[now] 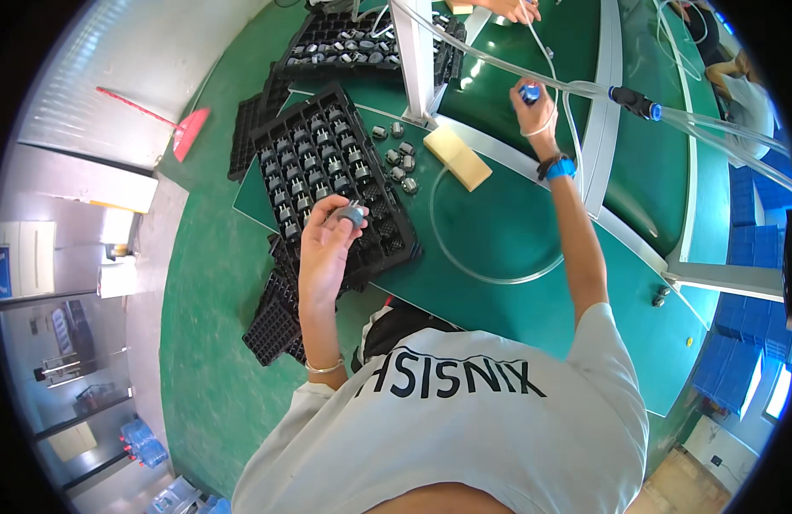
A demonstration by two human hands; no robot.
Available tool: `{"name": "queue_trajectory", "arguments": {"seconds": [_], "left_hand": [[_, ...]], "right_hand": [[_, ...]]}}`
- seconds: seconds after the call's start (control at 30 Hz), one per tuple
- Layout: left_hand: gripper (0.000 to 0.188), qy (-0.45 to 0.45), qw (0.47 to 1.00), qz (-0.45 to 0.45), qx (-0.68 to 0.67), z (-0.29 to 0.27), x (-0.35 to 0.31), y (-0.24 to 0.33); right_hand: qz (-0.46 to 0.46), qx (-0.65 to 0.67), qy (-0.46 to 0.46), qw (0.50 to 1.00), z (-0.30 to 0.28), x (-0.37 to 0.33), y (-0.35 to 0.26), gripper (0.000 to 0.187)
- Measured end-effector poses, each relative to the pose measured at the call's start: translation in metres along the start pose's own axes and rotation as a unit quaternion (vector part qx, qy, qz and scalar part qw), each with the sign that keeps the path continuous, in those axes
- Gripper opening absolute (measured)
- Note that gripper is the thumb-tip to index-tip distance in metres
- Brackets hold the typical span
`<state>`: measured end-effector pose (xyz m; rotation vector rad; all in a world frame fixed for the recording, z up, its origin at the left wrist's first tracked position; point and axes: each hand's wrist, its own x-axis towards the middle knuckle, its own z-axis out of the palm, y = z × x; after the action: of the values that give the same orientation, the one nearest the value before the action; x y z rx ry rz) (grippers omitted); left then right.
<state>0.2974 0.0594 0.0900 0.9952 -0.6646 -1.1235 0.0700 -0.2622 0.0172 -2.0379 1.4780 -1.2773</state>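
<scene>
Over the near end of a black compartment tray (404, 228), my left hand (324, 248) pinches a small grey round part (353, 214) with metal prongs. Many cells of that tray hold similar pronged parts; some near cells show bare. My right hand (540, 118) is stretched out to the far right, above the edge of the dark green belt (490, 116). Its fingers are closed around a small object with a blue round end (529, 92); the rest of it is hidden in the hand.
Several loose metal parts (404, 161) lie between the tray and a yellow foam block (458, 158). Clear tubing (473, 272) loops on the green table. A hose with a black connector (634, 103) crosses overhead near a white post (413, 64). Another person's hand (509, 8) shows at the top.
</scene>
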Motion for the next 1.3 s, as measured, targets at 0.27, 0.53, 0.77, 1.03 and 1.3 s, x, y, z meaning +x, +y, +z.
{"name": "queue_trajectory", "arguments": {"seconds": [0.27, 0.53, 0.77, 1.03, 1.3], "left_hand": [[0.026, -0.005, 0.999, 0.046, 0.025, 0.033, 0.006, -0.012], [0.026, -0.051, 0.995, 0.084, 0.011, 0.051, 0.008, -0.016], [0.025, -0.097, 0.991, 0.089, 0.037, 0.06, 0.011, -0.012], [0.033, -0.073, 0.993, 0.085, 0.043, 0.067, 0.004, -0.023], [0.03, 0.143, 0.815, 0.186, 0.53, 0.006, 0.009, 0.008]], "right_hand": [[-0.04, -0.118, 0.032, 0.992, -0.002, 0.026, 0.03, 0.034], [-0.11, 0.107, 0.003, 0.988, -0.022, -0.019, -0.043, 0.029], [0.329, 0.576, -0.4, 0.632, -0.05, -0.112, -0.142, 0.04], [0.286, 0.572, -0.424, 0.641, -0.07, -0.131, -0.165, 0.036], [0.039, 0.326, -0.252, 0.91, -0.03, -0.1, -0.071, 0.033]]}}
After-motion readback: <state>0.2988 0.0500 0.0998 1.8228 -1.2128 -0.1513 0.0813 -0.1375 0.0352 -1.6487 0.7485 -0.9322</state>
